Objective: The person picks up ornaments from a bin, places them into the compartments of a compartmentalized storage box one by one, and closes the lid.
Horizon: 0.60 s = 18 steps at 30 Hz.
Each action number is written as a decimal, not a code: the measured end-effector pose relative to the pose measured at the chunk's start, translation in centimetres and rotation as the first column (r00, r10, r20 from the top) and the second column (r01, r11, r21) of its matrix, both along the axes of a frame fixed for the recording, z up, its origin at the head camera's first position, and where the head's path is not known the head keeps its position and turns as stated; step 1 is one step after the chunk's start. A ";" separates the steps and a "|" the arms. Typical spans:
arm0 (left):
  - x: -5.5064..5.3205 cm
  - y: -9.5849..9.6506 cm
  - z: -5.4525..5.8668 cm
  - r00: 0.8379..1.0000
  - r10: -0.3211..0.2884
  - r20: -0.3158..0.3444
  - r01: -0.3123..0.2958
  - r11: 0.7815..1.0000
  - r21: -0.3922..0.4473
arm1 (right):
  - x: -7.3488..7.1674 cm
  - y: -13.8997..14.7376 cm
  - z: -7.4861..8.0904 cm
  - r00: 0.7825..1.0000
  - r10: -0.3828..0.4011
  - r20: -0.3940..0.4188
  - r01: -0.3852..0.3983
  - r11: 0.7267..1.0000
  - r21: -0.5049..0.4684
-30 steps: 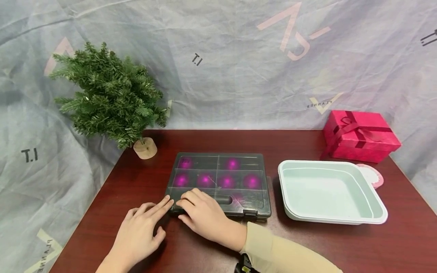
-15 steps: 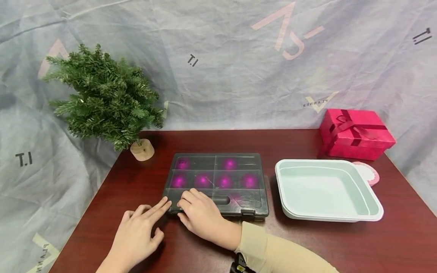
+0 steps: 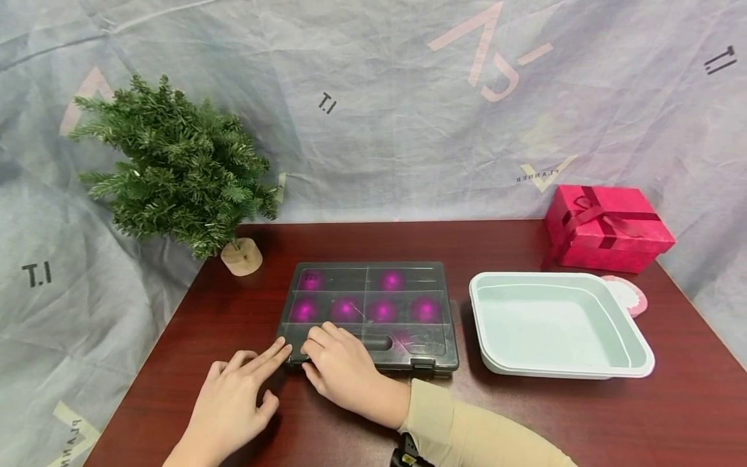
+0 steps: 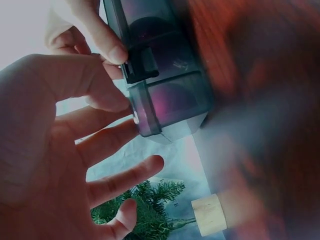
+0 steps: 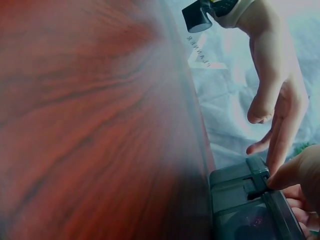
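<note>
A dark see-through plastic organizer box lies flat on the table, its divided lid down. Several round purple items show blurred through the lid. In the head view my right hand curls over the front edge left of the handle slot. The right wrist view has its thumb against the left front latch, fingers on the lid side. My left hand lies beside the front left corner, index and middle fingers extended and touching the lid there. The left wrist view shows the latch under the right thumb.
A pale green tray stands right of the box, partly over a round pink-and-white item. Behind it sits a red gift box with a ribbon. At the back left leans a small artificial pine tree on a wooden base.
The head view has shifted slightly, so everything appears a little further left. Both hands keep nearly the same place on the box, and the lid stays down.
</note>
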<state>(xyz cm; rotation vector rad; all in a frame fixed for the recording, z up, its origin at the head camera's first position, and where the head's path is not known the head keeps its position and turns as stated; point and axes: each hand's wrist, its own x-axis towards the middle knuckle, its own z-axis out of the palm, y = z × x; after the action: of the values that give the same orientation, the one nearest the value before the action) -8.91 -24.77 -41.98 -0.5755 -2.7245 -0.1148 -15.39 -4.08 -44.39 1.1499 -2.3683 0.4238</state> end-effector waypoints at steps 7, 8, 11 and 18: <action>-0.3 0.2 1.4 0.997 0.022 0.076 -0.021 1.000 -0.016 | 0.1 0.5 0.8 1.000 -0.003 -0.019 0.003 1.000 0.010; -0.5 0.2 1.7 0.996 0.022 0.090 -0.020 1.000 -0.022 | 0.1 0.7 1.2 1.000 -0.003 -0.024 0.003 1.000 -0.003; -1.3 0.6 3.1 0.992 0.015 0.127 -0.009 0.999 -0.052 | 0.2 1.8 2.3 0.999 -0.008 -0.045 0.006 0.999 -0.051; -4.9 2.6 5.1 0.995 -0.068 0.070 0.074 0.994 -0.085 | 0.7 7.3 4.6 0.996 -0.006 -0.088 -0.004 0.994 -0.113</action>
<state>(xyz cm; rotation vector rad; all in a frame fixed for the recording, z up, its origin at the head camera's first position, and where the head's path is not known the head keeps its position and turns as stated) -13.86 -22.15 -36.88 -0.7056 -2.7853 -0.0328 -14.74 3.23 -39.84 1.0934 -2.2391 0.4895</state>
